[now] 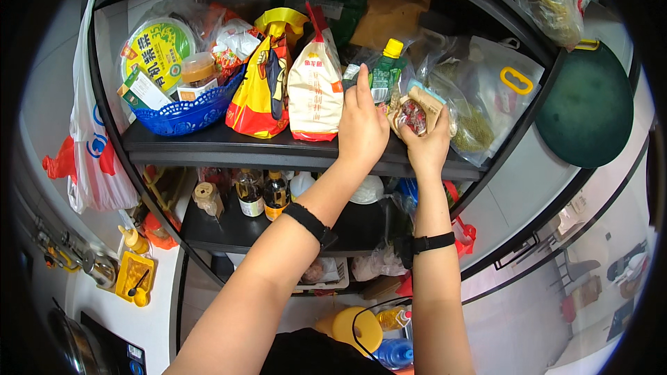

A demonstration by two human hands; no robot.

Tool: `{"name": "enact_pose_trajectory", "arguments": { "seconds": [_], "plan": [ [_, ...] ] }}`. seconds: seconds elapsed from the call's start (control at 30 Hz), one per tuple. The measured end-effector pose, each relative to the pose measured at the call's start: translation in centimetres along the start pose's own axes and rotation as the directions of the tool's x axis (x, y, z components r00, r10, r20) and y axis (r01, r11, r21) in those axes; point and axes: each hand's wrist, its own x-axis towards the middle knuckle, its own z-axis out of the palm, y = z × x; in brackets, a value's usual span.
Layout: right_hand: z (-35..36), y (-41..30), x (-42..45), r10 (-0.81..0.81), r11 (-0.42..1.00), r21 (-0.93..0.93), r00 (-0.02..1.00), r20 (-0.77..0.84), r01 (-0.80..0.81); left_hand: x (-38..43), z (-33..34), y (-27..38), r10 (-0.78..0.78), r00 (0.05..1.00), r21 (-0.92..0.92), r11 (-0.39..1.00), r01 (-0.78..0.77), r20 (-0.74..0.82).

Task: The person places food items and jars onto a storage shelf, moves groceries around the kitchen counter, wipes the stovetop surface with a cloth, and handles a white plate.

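On the upper black shelf my right hand [428, 138] grips a small kraft paper pouch [424, 109] whose window shows dark red dried contents. My left hand [363, 125] is raised beside a green pouch with a yellow cap [386, 75], its index finger pointing up; whether it touches the pouch or holds anything is hidden. Left of that hand stands a cream and red bag [315, 83], then a yellow and red bag [263, 83]. A blue plastic basket [187, 114] holds a jar with an orange lid [197, 74] and a round green-lidded tub [159, 54]. Clear bags [471, 130] lie at the right.
The shelf's metal front edge [234, 159] runs below my hands. Sauce bottles [276, 192] and a small jar [207, 198] stand one shelf lower. A white plastic bag [96, 151] hangs at the left; a dark green oval board [586, 104] hangs at the right.
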Motion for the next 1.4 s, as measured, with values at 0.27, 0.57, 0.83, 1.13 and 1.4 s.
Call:
{"name": "enact_pose_trajectory", "arguments": {
  "seconds": [0.27,0.57,0.83,1.13,1.4],
  "plan": [
    [-1.1,1.2,-1.5,-0.067,0.967,0.246,0.998,-0.011,0.067,-0.8,-0.3,-0.2,0.044,0.999,0.021,0.999,-0.043,-0.026],
    [-2.9,2.4,-3.8,-0.06,0.95,0.3,0.995,-0.082,0.082,-3.3,-2.9,0.7,0.069,0.996,0.038,0.997,-0.072,0.061],
    [-4.1,3.7,-2.0,-0.104,0.971,0.222,0.994,0.043,0.092,-6.8,-6.2,2.7,0.047,0.992,0.022,0.999,-0.05,0.12],
    [-4.6,0.4,-8.0,-0.07,0.913,0.391,0.989,-0.127,0.115,-13.3,-13.9,-0.7,0.005,0.978,0.205,0.978,-0.048,0.207],
    [-1.0,-5.1,-22.0,-0.391,0.762,0.641,0.855,0.34,0.094,-25.9,-25.4,-5.9,-0.603,0.779,0.483,0.741,0.467,0.173]
  ]
}}
